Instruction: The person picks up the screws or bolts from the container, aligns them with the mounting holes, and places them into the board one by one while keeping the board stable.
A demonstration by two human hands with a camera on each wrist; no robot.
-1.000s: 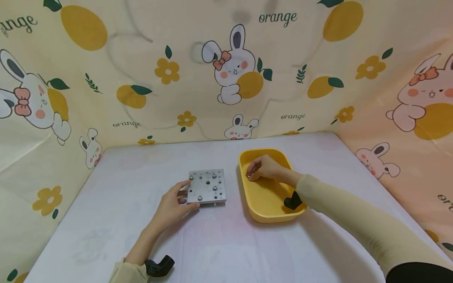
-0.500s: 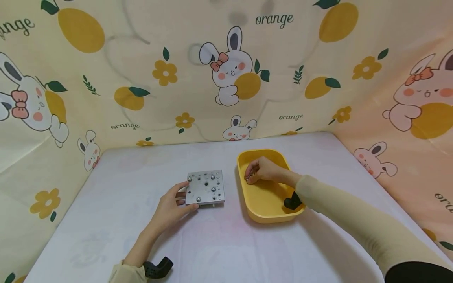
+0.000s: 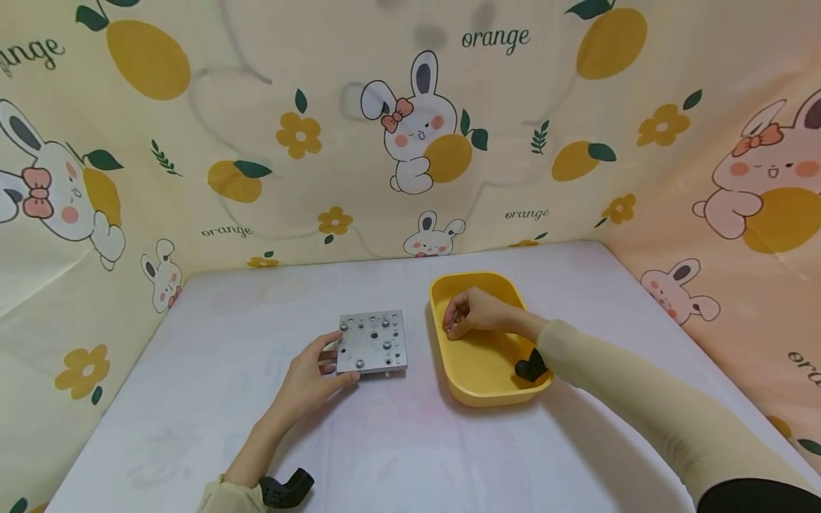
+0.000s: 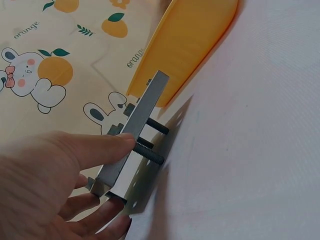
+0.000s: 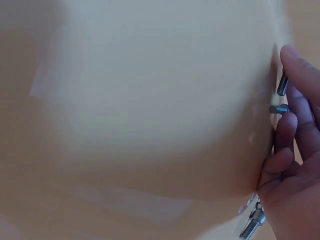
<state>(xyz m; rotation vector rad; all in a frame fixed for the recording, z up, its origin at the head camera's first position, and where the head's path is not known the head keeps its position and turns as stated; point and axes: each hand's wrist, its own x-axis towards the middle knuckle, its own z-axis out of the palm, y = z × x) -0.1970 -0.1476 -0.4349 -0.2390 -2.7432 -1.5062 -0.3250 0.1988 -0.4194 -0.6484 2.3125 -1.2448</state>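
Observation:
A square silver metal plate, drilled with holes and fitted with several bolts, is held at its left edge by my left hand. In the left wrist view the thumb lies along the plate's side, and threaded bolt shanks stick out underneath, just above the cloth. My right hand is down inside the yellow bin. Its fingers are curled, and in the right wrist view they pinch a small dark bolt. Another bolt sits at the fingers, and further hardware lies below the hand.
A white cloth covers the table. Behind it and at both sides hangs a printed curtain with rabbits and oranges. The bin's raised rim stands to the right of the plate.
The plate and left hand stay put. My right hand remains in the bin, with only slight movement of its fingers. The head view has shifted a little.

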